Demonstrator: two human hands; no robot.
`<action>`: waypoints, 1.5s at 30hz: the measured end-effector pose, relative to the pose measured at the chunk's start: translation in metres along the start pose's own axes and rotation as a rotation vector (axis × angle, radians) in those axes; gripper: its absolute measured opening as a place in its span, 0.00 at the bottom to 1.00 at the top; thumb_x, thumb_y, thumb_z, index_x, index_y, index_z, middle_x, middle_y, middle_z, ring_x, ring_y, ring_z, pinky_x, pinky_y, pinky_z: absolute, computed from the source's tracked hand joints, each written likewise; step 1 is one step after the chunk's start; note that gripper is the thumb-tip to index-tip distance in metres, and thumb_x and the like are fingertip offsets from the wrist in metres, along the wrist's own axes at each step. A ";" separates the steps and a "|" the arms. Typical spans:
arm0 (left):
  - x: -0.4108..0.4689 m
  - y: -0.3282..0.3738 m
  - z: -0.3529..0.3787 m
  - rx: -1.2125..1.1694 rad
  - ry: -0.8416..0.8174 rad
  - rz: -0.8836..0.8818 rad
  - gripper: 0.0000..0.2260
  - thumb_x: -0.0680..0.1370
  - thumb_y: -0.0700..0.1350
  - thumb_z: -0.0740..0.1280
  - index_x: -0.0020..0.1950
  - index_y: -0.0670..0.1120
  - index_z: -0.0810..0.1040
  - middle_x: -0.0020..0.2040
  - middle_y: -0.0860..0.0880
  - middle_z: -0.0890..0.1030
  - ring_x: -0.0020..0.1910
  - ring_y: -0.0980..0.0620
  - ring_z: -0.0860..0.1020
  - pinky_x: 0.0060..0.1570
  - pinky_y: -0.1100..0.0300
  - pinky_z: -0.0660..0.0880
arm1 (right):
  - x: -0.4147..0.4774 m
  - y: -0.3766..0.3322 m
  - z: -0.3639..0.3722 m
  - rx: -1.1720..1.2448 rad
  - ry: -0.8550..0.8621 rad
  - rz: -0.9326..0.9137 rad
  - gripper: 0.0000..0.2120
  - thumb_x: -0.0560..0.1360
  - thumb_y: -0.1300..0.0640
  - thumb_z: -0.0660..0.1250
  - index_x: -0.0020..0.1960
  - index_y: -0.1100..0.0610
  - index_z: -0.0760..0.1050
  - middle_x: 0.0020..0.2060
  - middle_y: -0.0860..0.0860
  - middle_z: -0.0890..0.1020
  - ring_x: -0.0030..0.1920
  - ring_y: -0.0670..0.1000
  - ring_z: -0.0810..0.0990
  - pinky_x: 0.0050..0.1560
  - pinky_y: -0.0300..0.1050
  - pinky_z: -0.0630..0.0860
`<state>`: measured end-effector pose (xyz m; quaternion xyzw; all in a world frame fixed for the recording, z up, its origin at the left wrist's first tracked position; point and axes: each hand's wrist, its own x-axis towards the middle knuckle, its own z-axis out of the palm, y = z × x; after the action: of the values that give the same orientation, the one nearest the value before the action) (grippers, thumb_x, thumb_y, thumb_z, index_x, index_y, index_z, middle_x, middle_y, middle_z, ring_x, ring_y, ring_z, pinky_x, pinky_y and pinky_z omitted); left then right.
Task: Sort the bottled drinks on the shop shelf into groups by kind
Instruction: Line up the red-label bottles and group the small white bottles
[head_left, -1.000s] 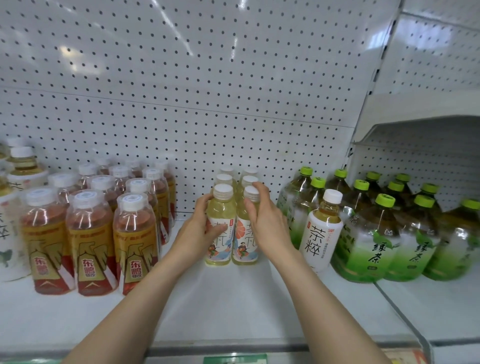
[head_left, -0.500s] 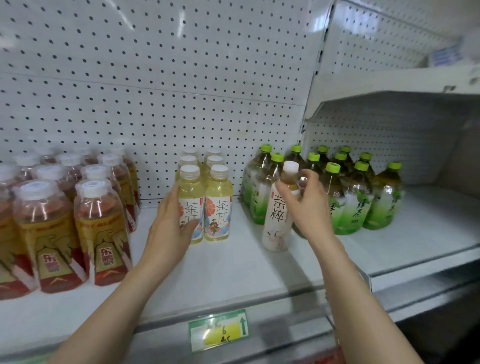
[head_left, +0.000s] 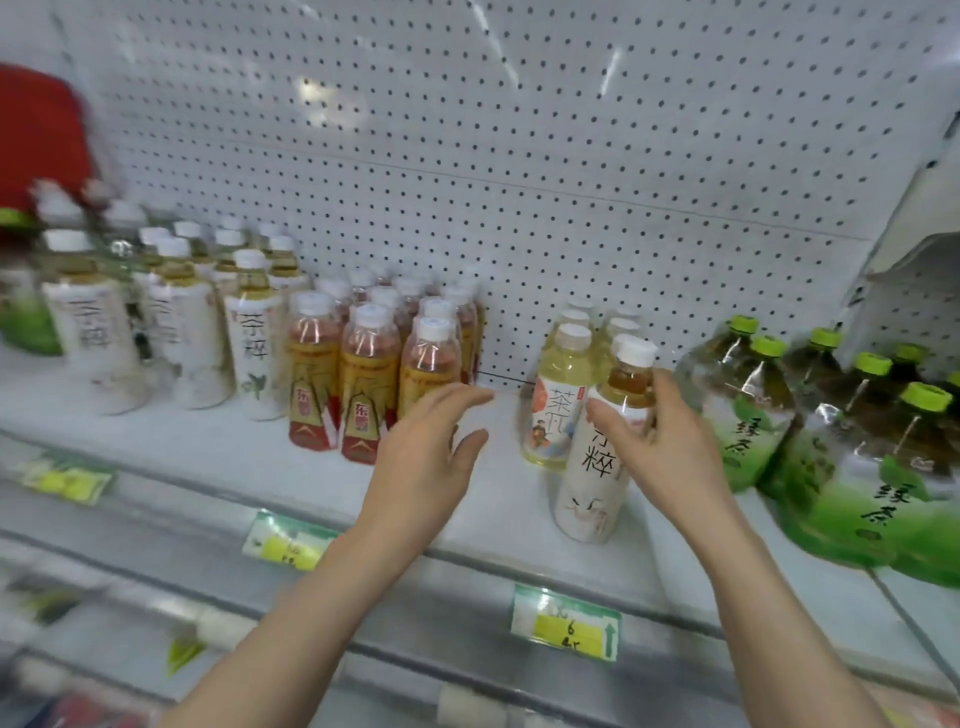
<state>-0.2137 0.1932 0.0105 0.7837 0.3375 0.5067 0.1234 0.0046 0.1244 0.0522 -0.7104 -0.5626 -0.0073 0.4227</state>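
White metal shop shelf (head_left: 208, 447) w/ white pegboard back panel (head_left: 519, 156). L to R on it: grp of white-sleeved tea btls w/ white caps (head_left: 254, 332), several rows deep. Right against that grp, clear btls of reddish drink w/ orange-red labels (head_left: 366, 379), 3 across at front. Then a bare gap. Pale yellow drink btls w/ white caps (head_left: 558, 395), 2 across, close to back panel. Just beside them, big green-capped btls w/ green labels (head_left: 761, 415), running off frame R. Lone white-sleeved bottle (head_left: 592, 478) near front edge, before yellow grp; can't tell if base touches shelf. Far L too blurred. Green-yellow price tags (head_left: 566, 621) on front rail.
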 end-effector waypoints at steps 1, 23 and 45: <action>-0.004 -0.005 -0.013 0.038 0.022 -0.011 0.16 0.75 0.39 0.71 0.63 0.48 0.79 0.61 0.54 0.78 0.59 0.55 0.77 0.58 0.54 0.76 | 0.000 -0.009 0.009 0.025 -0.017 -0.034 0.21 0.73 0.36 0.66 0.60 0.45 0.70 0.53 0.44 0.81 0.53 0.51 0.81 0.53 0.54 0.78; -0.007 -0.242 -0.290 0.420 0.108 -0.263 0.22 0.75 0.44 0.70 0.69 0.48 0.73 0.65 0.48 0.76 0.59 0.47 0.77 0.55 0.46 0.77 | 0.011 -0.284 0.248 0.319 -0.151 -0.237 0.19 0.74 0.42 0.69 0.61 0.48 0.73 0.54 0.42 0.80 0.54 0.43 0.78 0.56 0.48 0.76; 0.066 -0.330 -0.291 0.055 0.004 -0.334 0.35 0.72 0.54 0.73 0.75 0.56 0.61 0.67 0.59 0.74 0.64 0.55 0.75 0.62 0.48 0.74 | 0.055 -0.324 0.357 -0.096 0.037 -0.249 0.34 0.74 0.37 0.61 0.69 0.62 0.68 0.64 0.57 0.69 0.47 0.56 0.80 0.43 0.48 0.72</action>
<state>-0.5853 0.4373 0.0135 0.7187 0.4773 0.4712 0.1836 -0.4023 0.3886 0.0416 -0.6543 -0.6375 -0.1000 0.3943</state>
